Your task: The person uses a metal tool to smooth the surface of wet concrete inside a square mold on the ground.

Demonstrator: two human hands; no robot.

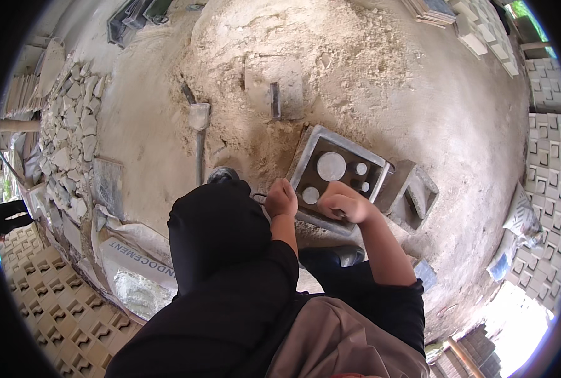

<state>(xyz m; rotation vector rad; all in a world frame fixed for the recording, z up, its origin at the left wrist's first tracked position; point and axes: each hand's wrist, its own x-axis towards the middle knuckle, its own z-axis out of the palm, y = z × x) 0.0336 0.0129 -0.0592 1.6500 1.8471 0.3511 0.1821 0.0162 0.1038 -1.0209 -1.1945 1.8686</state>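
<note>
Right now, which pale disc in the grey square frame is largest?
The upper-left pale disc, clearly wider than the other three visible discs.

Place: workshop for casting blocks, by the look of it
Floor (145, 107): bare, dusty
Loose sand (362, 69): big sandy patch spread in the middle
Block stacks: pale, patterned, left (60, 290) and right (548, 164)
Rubble (72, 142): broken pale chunks, heaped left
Square mould (354, 145): grey frame, round cores inside
Sack (132, 255): printed, lower left
</note>
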